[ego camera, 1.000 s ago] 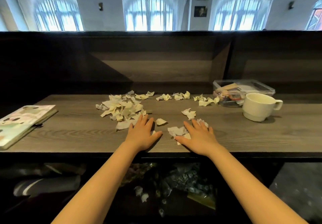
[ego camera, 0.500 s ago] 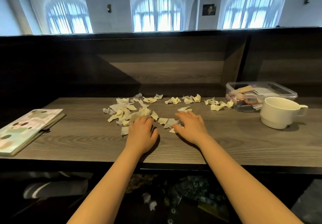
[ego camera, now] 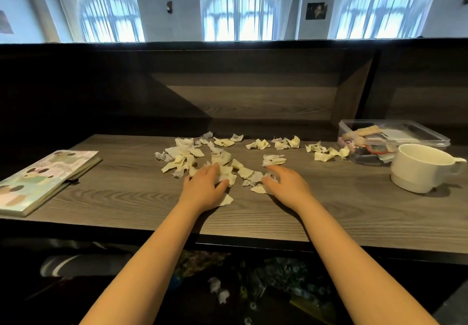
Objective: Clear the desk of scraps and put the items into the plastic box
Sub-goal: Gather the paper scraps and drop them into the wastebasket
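Several torn cream and white paper scraps [ego camera: 186, 156] lie scattered across the middle of the dark wooden desk [ego camera: 131, 195]. My left hand [ego camera: 203, 189] lies palm down on the near edge of the pile, fingers curled over a few scraps. My right hand [ego camera: 287, 185] rests palm down beside it, its fingertips touching scraps, fingers spread. More scraps [ego camera: 325, 152] run in a row toward the right. A clear plastic box [ego camera: 430, 136] with small items inside stands at the back right, open at the top.
A white mug [ego camera: 421, 167] stands in front of the box at the right. A closed notebook [ego camera: 41, 180] with a pastel cover lies at the left. A dark partition rises behind the desk. Bags and a few scraps lie below the front edge.
Both hands have slid away from me across the desk, pushing the near scraps into the main pile. The left hand has begun curling over scraps.
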Demonstrator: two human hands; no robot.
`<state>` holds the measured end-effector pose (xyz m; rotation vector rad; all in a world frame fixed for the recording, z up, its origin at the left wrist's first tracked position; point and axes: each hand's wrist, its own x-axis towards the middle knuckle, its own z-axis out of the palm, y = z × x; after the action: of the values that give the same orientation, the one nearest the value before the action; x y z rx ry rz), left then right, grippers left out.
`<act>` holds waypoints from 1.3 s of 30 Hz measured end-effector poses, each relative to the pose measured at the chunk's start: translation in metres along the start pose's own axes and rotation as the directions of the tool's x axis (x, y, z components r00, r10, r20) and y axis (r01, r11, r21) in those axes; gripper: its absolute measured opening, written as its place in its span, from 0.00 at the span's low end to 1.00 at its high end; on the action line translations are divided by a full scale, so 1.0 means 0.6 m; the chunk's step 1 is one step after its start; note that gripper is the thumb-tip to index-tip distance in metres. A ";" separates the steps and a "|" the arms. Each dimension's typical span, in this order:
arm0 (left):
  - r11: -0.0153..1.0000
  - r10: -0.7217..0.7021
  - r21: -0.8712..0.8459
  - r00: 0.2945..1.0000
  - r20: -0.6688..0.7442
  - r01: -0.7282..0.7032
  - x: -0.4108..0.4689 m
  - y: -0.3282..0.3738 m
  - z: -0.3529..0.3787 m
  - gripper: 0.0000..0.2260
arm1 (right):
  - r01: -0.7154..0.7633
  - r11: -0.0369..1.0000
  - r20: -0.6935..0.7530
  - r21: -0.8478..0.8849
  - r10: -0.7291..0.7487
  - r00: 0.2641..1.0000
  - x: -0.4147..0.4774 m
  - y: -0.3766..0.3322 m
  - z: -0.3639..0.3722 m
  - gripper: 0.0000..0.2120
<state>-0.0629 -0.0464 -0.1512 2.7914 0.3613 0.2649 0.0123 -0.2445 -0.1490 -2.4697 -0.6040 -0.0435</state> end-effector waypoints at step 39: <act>0.963 0.186 0.116 0.914 0.360 -0.242 0.304 0.140 0.051 0.22 | -0.164 0.968 0.081 -0.188 0.181 0.980 0.243 0.151 -0.073 0.28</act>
<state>0.1355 -0.0822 -0.1264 2.9585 -0.0117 -0.2203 0.1868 -0.2743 -0.1380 -2.7048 -0.4391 0.0955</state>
